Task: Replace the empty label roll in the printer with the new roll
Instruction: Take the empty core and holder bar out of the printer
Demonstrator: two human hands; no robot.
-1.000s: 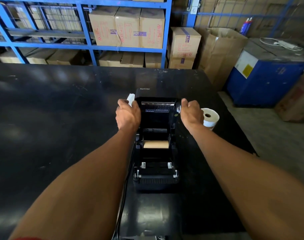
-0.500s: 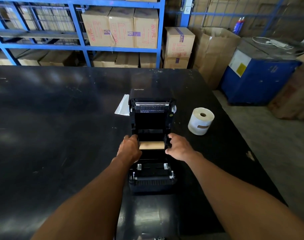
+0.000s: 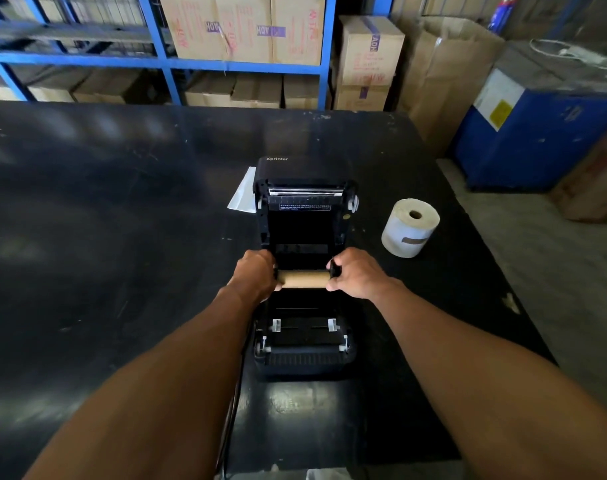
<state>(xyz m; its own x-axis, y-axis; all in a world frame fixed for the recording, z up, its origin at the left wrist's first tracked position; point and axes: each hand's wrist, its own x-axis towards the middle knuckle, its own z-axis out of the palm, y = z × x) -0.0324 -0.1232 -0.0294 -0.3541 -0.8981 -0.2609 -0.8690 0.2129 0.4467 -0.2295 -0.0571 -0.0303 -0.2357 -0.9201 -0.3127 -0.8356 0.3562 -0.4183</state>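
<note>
- A person's left hand (image 3: 257,275) and right hand (image 3: 352,271) close on opposite ends of the empty label roll (image 3: 304,278), a bare cardboard core seated across the bay of the open printer (image 3: 304,258) on a black tabletop (image 3: 104,237).
- The new roll (image 3: 410,227) stands on end to the printer's right, well clear of both hands.
- Risk: if the side holders are not spread, the core could jam or crush as it is lifted.
- Risk: an uneven pull could shift the printer toward the cable (image 3: 231,420) at its near side.
</note>
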